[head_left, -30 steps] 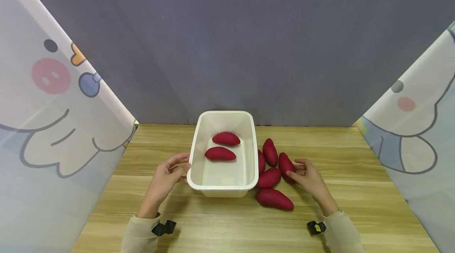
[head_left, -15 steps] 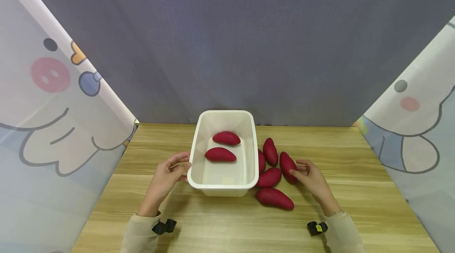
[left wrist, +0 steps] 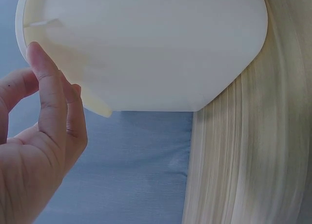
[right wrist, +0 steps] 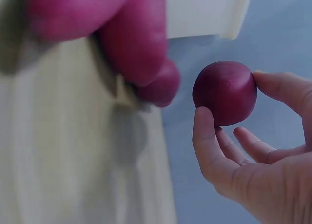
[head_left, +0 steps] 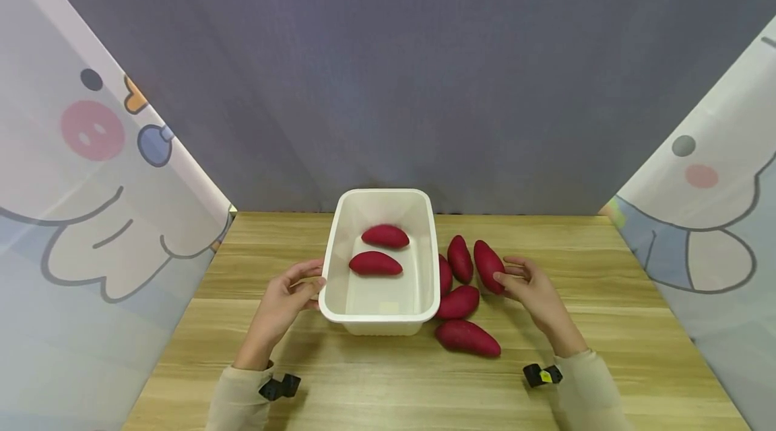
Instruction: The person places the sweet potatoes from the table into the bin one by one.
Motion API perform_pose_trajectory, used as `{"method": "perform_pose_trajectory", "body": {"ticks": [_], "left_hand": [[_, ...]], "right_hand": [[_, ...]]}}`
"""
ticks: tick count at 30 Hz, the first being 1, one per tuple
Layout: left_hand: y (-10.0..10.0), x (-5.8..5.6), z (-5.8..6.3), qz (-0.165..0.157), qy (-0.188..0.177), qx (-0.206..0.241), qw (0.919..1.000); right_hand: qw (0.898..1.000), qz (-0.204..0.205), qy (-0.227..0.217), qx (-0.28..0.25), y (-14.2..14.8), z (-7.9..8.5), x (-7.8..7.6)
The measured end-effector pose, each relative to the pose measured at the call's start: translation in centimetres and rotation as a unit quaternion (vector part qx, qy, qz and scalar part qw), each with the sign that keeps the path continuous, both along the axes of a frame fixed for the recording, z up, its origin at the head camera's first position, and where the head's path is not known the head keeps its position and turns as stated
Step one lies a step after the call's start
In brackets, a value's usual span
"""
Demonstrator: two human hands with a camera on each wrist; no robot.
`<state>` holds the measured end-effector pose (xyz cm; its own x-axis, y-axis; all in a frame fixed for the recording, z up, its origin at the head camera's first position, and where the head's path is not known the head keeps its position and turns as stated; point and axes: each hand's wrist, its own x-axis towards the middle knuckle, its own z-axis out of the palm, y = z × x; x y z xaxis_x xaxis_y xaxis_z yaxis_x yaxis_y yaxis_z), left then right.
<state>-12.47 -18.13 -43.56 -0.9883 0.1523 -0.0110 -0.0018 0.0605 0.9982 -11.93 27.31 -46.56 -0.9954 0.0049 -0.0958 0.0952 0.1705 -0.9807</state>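
The worktop ends at the grey backdrop, and the white container stands close to that back edge; wood spreads wide on its left, in front toward the person, and again beyond the right hand. Between container and right hand the room is tight: four loose sweet potatoes crowd there, one partly hidden by the container's right rim. Two inner sweet potatoes lie on the container floor, toward its far end. The left hand grips the container's left rim with bent fingers, the thumb at the rim. The right hand's thumb and fingers, parted by the thickness of the held sweet potato, pinch it off the worktop, near the loose ones. Since half a second ago, this one and the right hand have moved toward the backdrop; the container and left hand look unchanged.
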Motion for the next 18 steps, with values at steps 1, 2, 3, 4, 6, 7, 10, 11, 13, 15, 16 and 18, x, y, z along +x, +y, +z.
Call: {"method": "perform_pose_trajectory", "body": {"ticks": [1,2,3,4,6,7,10,11,13,15,16,18], "left_hand": [[0.0,0.0,0.0,-0.001,0.001,0.0,1.0],[0.0,0.0,0.0,-0.001,0.001,0.001,1.0],[0.0,0.0,0.0,-0.002,0.001,0.001,1.0],[-0.1,0.0,0.0,-0.002,0.001,0.002,1.0],[-0.1,0.0,-0.1,-0.003,0.002,0.002,1.0],[-0.1,0.0,-0.1,-0.004,0.003,0.002,1.0],[-0.2,-0.1,-0.2,-0.005,0.003,0.004,1.0],[-0.2,-0.1,-0.2,-0.005,0.004,0.004,1.0],[-0.1,-0.1,-0.3,-0.006,0.006,0.006,0.9999],[-0.1,-0.1,-0.3,-0.007,0.007,0.006,0.9999],[-0.1,-0.1,-0.3,-0.007,0.007,0.005,0.9999],[-0.1,-0.2,-0.3,-0.008,0.008,0.004,0.9999]], "right_hand": [[1.0,0.0,0.003,-0.002,-0.1,0.2,-0.2],[1.0,0.001,0.005,-0.004,-0.2,0.5,-0.3],[1.0,0.001,0.008,-0.007,-0.4,0.8,-0.5],[1.0,0.002,0.012,-0.008,-0.6,1.1,-0.7],[1.0,0.005,0.022,-0.011,-1.0,1.8,-1.1],[1.0,0.007,0.027,-0.011,-1.2,2.2,-1.3],[0.999,0.014,0.041,-0.011,-2.1,3.6,-1.9],[0.999,0.017,0.045,-0.01,-2.4,4.1,-2.2],[0.998,0.021,0.053,-0.008,-3.1,4.9,-2.7],[0.998,0.028,0.06,-0.011,-3.9,5.8,-3.3],[0.997,0.031,0.065,-0.011,-4.3,6.2,-3.6],[0.996,0.038,0.076,-0.011,-5.3,7.1,-4.1]]}}
